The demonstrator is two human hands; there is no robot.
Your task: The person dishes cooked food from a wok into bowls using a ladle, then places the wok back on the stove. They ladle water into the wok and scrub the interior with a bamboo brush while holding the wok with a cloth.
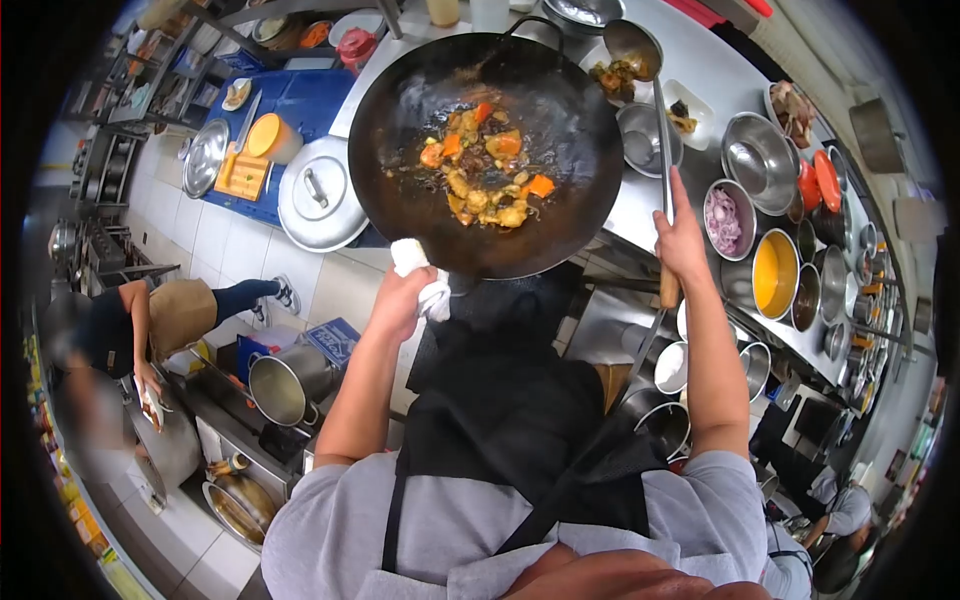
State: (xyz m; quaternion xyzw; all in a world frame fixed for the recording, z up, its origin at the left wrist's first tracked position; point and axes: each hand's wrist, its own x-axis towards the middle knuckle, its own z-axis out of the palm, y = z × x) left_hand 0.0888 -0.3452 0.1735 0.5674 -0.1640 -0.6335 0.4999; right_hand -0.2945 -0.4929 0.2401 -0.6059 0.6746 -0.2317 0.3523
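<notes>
A large dark wok [400, 130] is in front of me, with stir-fried chunks and orange pieces [485, 165] in glossy brown sauce. My left hand [398, 298] is closed on a folded white cloth [410, 258] at the wok's near rim; whatever part of the wok lies under the cloth is hidden. My right hand [681, 235] grips a long ladle [663, 130] near its wooden end. The ladle's bowl is at the upper right, beyond the wok's rim, beside similar food [615, 80] that seems to sit in a dish.
A white tray [702, 112], steel bowls [758, 160], sliced onions [724, 218] and a pot of yellow liquid [776, 275] line the right counter. At left are a pot lid [318, 192] and knife [249, 118]. Co-workers [180, 310] stand at left and lower right.
</notes>
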